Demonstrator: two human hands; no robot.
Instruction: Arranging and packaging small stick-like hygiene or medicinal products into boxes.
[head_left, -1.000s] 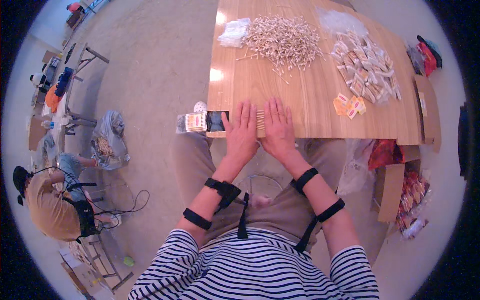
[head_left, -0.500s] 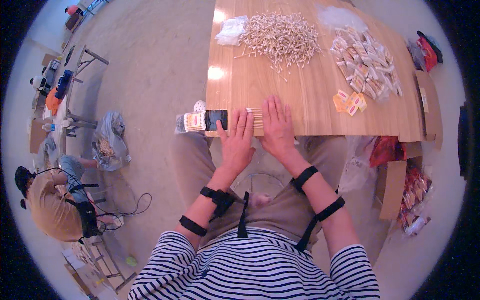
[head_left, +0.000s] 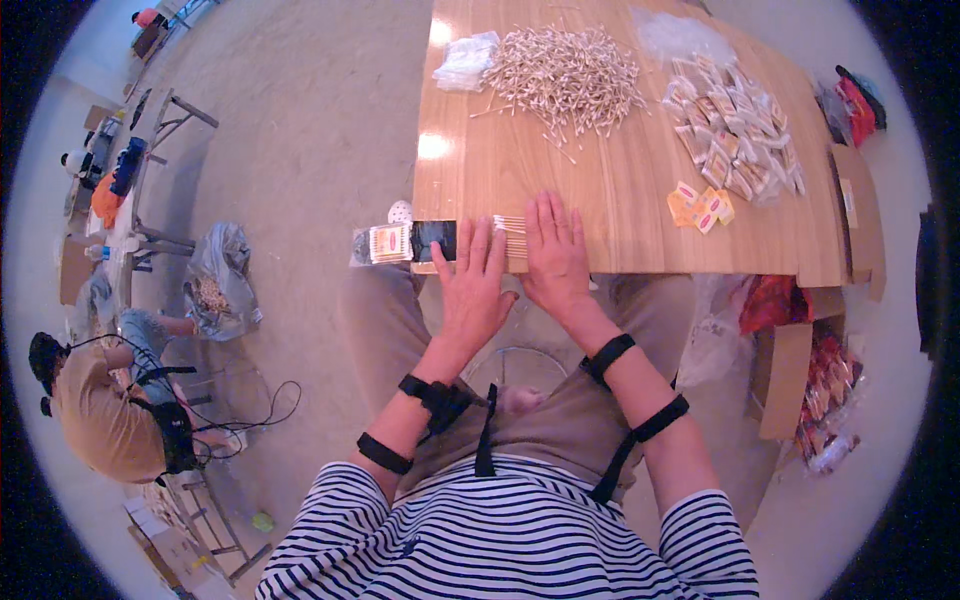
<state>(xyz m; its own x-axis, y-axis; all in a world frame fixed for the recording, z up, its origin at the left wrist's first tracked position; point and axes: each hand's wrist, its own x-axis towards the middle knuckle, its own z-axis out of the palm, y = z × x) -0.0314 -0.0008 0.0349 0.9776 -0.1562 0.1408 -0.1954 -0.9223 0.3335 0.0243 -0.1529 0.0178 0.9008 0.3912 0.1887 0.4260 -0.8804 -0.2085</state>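
My left hand (head_left: 472, 275) lies with its fingers stretched out at the table's near edge. Its fingertips reach over the right side of a black pad (head_left: 434, 240). Close beside it, my right hand (head_left: 556, 258) rests flat, fingers extended. In the gap between them shows a row of cotton swabs (head_left: 512, 237) laid side by side; the ends of the row run under or against my hands, and I cannot tell which. Left of the black pad, a clear packet of cotton swabs (head_left: 390, 243) with an orange-and-white label sticks out past the table's left edge.
Farther back on the wooden table (head_left: 480, 160) are a heap of loose swabs (head_left: 565, 80), folded clear bags (head_left: 466, 60), many filled packets (head_left: 735, 130) and yellow cards (head_left: 690, 208). Cardboard boxes (head_left: 785, 380) stand below right. A co-worker (head_left: 110, 415) sits at far left.
My left hand has shifted very slightly, its thumb standing a little farther out. My right hand and the swabs look the same.
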